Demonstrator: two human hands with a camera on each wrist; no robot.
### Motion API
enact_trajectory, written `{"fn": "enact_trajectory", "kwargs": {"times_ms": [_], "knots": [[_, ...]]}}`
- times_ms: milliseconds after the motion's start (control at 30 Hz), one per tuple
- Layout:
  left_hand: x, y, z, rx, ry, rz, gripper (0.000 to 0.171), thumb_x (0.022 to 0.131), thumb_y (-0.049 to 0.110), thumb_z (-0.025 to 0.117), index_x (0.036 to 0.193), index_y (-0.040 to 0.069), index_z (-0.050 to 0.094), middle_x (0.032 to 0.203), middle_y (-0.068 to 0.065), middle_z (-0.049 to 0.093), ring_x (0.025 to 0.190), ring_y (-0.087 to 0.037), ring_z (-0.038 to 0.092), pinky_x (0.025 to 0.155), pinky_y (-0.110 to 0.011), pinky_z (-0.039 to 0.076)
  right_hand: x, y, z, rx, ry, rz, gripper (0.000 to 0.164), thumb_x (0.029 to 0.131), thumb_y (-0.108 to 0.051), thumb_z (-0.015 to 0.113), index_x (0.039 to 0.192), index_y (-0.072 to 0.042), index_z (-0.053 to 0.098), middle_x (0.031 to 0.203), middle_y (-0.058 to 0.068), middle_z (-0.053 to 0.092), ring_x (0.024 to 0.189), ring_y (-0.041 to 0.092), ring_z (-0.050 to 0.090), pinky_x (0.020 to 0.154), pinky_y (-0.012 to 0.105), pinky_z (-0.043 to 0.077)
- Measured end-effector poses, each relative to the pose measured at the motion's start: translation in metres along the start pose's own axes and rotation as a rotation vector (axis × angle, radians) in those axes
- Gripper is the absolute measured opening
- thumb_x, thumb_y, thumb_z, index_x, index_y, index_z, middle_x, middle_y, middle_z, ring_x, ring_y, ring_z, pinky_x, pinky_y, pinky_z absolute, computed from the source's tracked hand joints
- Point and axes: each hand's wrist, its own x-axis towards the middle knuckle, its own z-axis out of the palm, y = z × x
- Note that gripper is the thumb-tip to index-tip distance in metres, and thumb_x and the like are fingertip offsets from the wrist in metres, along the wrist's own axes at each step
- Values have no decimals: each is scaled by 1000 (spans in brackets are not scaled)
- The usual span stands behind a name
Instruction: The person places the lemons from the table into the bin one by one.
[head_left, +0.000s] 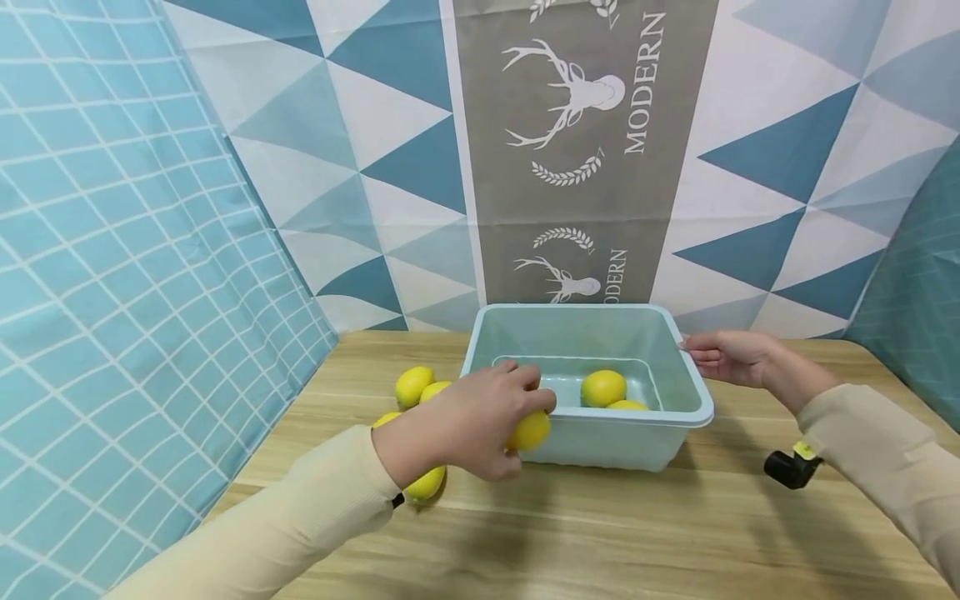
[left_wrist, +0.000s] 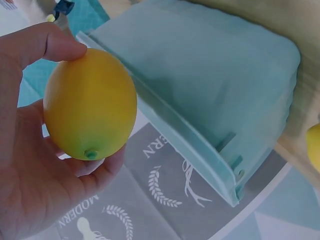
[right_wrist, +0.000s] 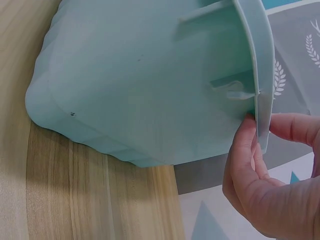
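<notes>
A yellow lemon [left_wrist: 90,105] with a greenish tip is gripped between the thumb and fingers of my left hand [head_left: 480,417], in front of the near left side of a pale blue-green plastic bin [head_left: 600,442]. My right hand [head_left: 731,357] pinches the bin's right rim, thumb on one side and fingers on the other, as the right wrist view shows. Inside the bin lie two lemons, one whole lemon [head_left: 603,388] in sight and another mostly behind the front rim. Left of the bin, several lemons [head_left: 415,386] rest on the table, partly covered by my left hand and forearm.
The bin stands on a wood-grain table [head_left: 600,533]. A small black object [head_left: 787,468] with a yellow part shows beside my right sleeve. Patterned cloth [head_left: 390,150] hangs behind the table, with blue checked cloth [head_left: 112,250] along the left.
</notes>
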Motion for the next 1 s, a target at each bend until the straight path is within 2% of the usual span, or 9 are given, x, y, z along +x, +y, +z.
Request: {"fn": "enact_trajectory", "kwargs": {"times_ms": [267,667,1000], "knots": [[9,-11,-6,-25,-27,-25,47,70,29,74,114,20,58,97,1,52,81,-15,43,66,-24,37,0,1,1,-14,14,0,21,96,-10,51,81,-17,64,80,-6,66,76,2,64,77,19,56],[20,-28,-10,-45,-44,-64,47,72,28,73,116,20,60,100,0,53,84,-16,45,68,-26,40,-1,0,2,-28,25,-6,20,96,-11,51,82,-17,64,81,-6,66,77,3,64,77,19,56],[35,-37,-21,-83,-115,-94,43,73,27,75,113,22,61,103,-1,54,90,-17,48,71,-28,45,-2,-2,3,-23,26,8,20,96,-11,51,82,-18,64,81,-6,65,77,3,63,78,19,56]]}}
